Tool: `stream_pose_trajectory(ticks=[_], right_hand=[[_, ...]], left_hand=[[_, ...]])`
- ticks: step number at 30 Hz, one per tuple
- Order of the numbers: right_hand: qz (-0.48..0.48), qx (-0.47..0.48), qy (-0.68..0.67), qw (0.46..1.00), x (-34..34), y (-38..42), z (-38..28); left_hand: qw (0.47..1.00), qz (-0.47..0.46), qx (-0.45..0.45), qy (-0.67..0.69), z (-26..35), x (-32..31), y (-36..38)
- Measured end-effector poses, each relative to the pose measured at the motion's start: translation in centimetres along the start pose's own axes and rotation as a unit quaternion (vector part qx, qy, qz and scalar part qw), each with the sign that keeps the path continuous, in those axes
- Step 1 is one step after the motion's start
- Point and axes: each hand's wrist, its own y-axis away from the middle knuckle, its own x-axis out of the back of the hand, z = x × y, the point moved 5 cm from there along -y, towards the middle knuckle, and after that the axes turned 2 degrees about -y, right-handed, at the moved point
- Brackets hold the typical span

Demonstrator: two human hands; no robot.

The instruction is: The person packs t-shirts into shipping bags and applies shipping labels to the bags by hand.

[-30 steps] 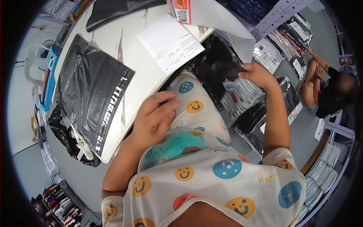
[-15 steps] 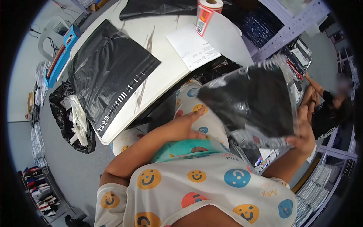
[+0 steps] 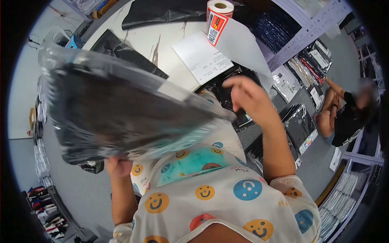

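A clear plastic bag with a black folded garment (image 3: 117, 109) fills the left of the view, tilted and held up over my lap. My left hand (image 3: 118, 166) grips its lower edge from below, with most of the fingers hidden behind it. Beyond the bag's right end is my right hand (image 3: 249, 97), apart from it, a little blurred. Its index finger is stretched out and nothing shows in it. Behind the held bag, a black mailing bag (image 3: 135, 56) lies on the white table (image 3: 172, 32), partly covered.
A roll of red-and-white labels (image 3: 221, 22) stands on the table by a printed paper sheet (image 3: 204, 60). Black packaged items (image 3: 300, 125) lie on the floor to the right. A seated person (image 3: 346, 113) is beyond them, near purple metal shelving (image 3: 312, 34).
The bagged garment has swung from right to left, passing from my right hand to my left. My right hand has let go and moved up toward the table edge.
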Motion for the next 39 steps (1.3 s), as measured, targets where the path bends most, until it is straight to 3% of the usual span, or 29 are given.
stream_pose_trajectory(ticks=[2, 5, 8, 12, 19, 20, 23, 25, 26, 28, 29, 30, 31, 33, 34, 36, 38, 39], right_hand=[[0.161, -0.107, -0.033, 0.981, 1.4, -2.4, 4.1], [0.234, -0.051, -0.031, 0.97, 0.5, -4.0, 6.4], [0.25, -0.005, -0.004, 0.968, 0.1, -5.4, 7.0], [0.249, 0.046, 0.004, 0.967, 1.0, -5.8, 6.2], [0.273, -0.059, 0.072, 0.957, 0.5, -5.6, 5.5], [0.284, -0.056, 0.085, 0.954, 0.5, -5.8, 5.6], [0.304, -0.028, 0.103, 0.947, 0.4, -6.6, 6.3], [0.305, 0.023, 0.091, 0.948, 0.8, -6.4, 6.1], [0.307, 0.03, 0.072, 0.949, 0.9, -6.2, 6.3], [0.274, -0.003, 0.02, 0.961, -0.4, -4.6, 4.1], [0.24, 0.035, 0.097, 0.965, -0.4, -4.0, 2.7], [0.201, 0.073, 0.173, 0.962, -0.3, -3.3, 1.1], [0.217, 0.094, 0.326, 0.915, -0.1, -2.5, -1.9], [0.224, 0.132, 0.293, 0.92, 0.0, -2.2, -7.0], [0.183, 0.158, 0.337, 0.91, 1.4, -3.2, -8.6], [0.089, 0.193, 0.404, 0.89, 1.4, -6.2, -11.2], [0.036, 0.096, 0.479, 0.872, -0.9, -9.8, -11.1], [-0.003, 0.115, 0.506, 0.855, -2.0, -11.7, -10.1]], left_hand=[[0.999, 0.047, -0.009, -0.015, 1.9, 2.4, 1.0], [0.993, 0.106, 0.009, 0.052, 2.8, 4.2, 0.3], [0.982, 0.181, 0.036, 0.028, 2.7, 6.2, -0.3], [0.973, 0.208, 0.094, -0.031, 2.4, 6.3, -1.4], [0.947, 0.277, 0.164, 0.014, 1.0, 7.6, -2.5], [0.952, 0.251, 0.175, 0.023, 1.1, 7.5, -2.6], [0.933, 0.326, 0.044, -0.146, 3.4, 9.3, -2.5], [0.873, 0.37, -0.064, -0.311, 5.9, 7.0, -2.8], [0.831, 0.332, -0.11, -0.433, 7.4, 4.1, -3.3], [0.876, 0.142, -0.149, -0.437, 9.0, -1.4, -2.9], [0.884, -0.075, -0.197, -0.417, 9.4, -4.5, -2.6], [0.916, -0.101, -0.198, -0.334, 9.3, -7.9, -2.0], [0.94, -0.127, -0.196, -0.248, 9.2, -11.4, -1.4], [0.918, -0.338, -0.179, -0.105, 9.3, -14.8, -1.6], [0.88, -0.444, -0.166, -0.029, 9.4, -16.5, -1.1], [0.942, -0.297, 0.008, 0.155, 9.0, -18.5, 1.6], [0.962, -0.2, 0.02, 0.187, 7.9, -19.6, 2.4], [0.973, -0.183, -0.057, 0.13, 7.8, -20.0, 2.0]])
